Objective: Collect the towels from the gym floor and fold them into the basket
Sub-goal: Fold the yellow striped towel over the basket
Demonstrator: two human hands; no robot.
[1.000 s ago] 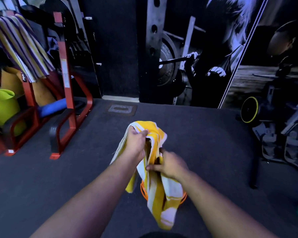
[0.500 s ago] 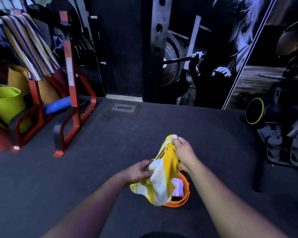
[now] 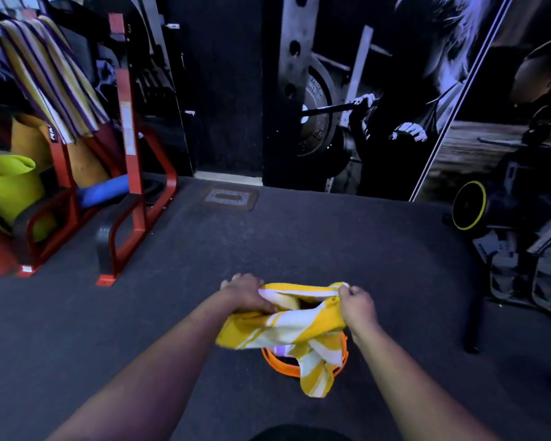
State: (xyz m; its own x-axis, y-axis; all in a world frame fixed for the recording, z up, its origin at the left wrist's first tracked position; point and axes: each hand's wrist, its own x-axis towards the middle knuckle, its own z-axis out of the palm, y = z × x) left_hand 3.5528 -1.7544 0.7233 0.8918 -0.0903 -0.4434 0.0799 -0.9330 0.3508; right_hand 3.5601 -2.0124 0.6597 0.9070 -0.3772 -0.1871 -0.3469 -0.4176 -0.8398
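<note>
Yellow-and-white striped towel [image 3: 287, 326] is hanging in the air between both hands, directly over the orange basket [image 3: 279, 366], which is sitting on the dark gym floor [image 3: 331, 243]. Towel's long axis is running left-right, top edge stretched roughly level from one hand to the other; one loose tail is drooping off the right half, crossing the basket rim and dangling in front of it. Left hand [image 3: 245, 294] is gripping the left end, fingers curled over the edge, bunched cloth under the palm. Right hand [image 3: 355, 302] is pinching the right corner between thumb and curled fingers. Hands are sitting about level, neither one clearly closer to the basket; basket is lying below and slightly toward the camera from both. Judgement: fold is only partly done, still a loose bundle, so the next move is probably bringing the ends together or lowering straight down. The key relation is that the towel is spanning wider than the basket mouth, so it looks like it needs narrowing before it drops in cleanly; the hanging tail could land outside the rim. Basket contents are mostly hidden, something pale inside, can't tell what. Further out: red rack [image 3: 131, 148] at left with a purple-and-yellow striped towel [image 3: 51, 81] draped over it.
</note>
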